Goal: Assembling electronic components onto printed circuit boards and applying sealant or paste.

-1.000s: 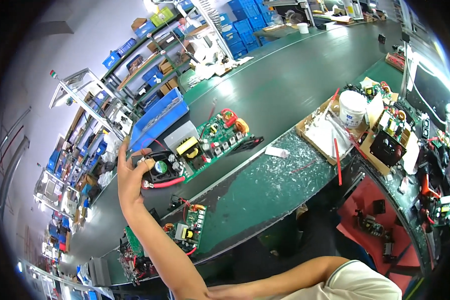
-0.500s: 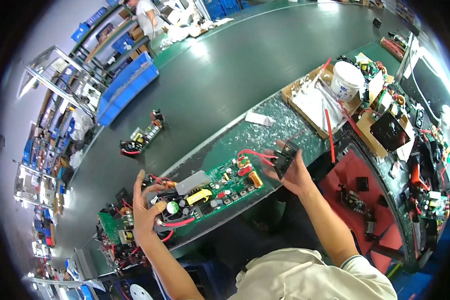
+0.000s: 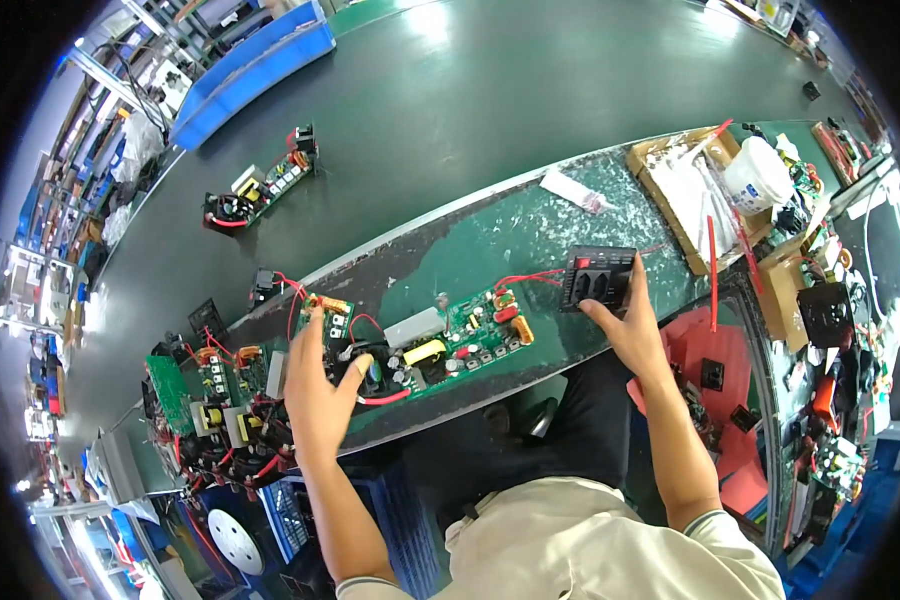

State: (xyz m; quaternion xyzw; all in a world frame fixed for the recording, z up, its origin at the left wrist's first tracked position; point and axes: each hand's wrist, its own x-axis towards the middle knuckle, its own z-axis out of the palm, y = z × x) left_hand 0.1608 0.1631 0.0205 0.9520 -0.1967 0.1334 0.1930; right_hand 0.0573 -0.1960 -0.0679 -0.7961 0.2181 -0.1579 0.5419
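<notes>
A long green circuit board (image 3: 470, 362) lies along the near edge of the bench, carrying a grey heat sink, a yellow transformer, coils and capacitors. My left hand (image 3: 320, 405) is around its left end, with the thumb against a black coil and the fingers reaching toward the far side; the fingertips are partly hidden. In my right hand (image 3: 632, 335) is a black socket panel (image 3: 600, 278) with a red switch, its face turned up. The thumb lies on its lower edge and the fingers are behind it. Red wires (image 3: 528, 278) run from the panel to the board's right end.
More circuit boards (image 3: 210, 400) crowd the bench at the left. Another board assembly (image 3: 262, 185) sits on the wide green surface beyond. A white tube (image 3: 575, 190), a cardboard tray (image 3: 670, 215) and a white bucket (image 3: 757, 178) are to the right. A blue bin (image 3: 255, 75) stands far left.
The panel has turned from edge-on to face up in my right hand. The board has shifted left along the bench with my left hand at its end. The view has also swung.
</notes>
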